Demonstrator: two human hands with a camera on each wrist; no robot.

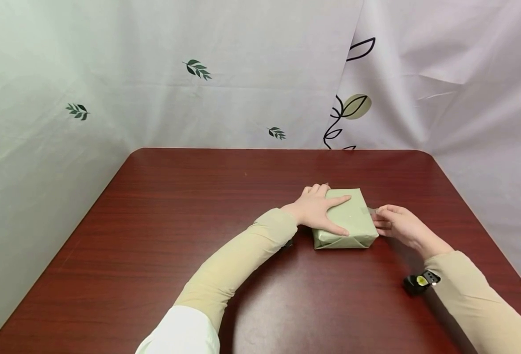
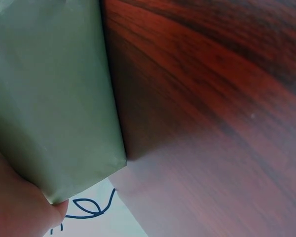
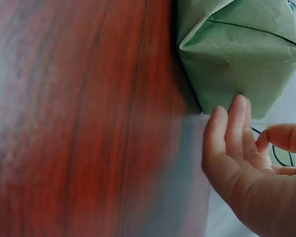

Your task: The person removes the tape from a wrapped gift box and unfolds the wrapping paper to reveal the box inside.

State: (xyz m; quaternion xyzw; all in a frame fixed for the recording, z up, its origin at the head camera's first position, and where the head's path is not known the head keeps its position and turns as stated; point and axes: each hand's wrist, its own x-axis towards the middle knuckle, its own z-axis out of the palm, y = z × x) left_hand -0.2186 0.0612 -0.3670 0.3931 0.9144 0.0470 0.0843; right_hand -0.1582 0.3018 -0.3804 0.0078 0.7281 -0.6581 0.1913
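Green and paper-wrapped, the box (image 1: 351, 216) sits right of centre on the table (image 1: 154, 246). The left hand (image 1: 314, 207) lies splayed over it, fingers spread wide; beside it the right hand's (image 1: 399, 227) thumb and forefinger pinch a clear strip (image 1: 372, 211).

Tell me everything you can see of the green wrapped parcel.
The parcel is low and rectangular, wrapped in pale green, slightly shiny material that looks like paper, with creases and a folded flap on its near end. It lies flat on the dark red table, right of centre. The left hand's grip rests spread across its top. A clear strip, apparently tape, runs from its right edge to the right hand's grip.
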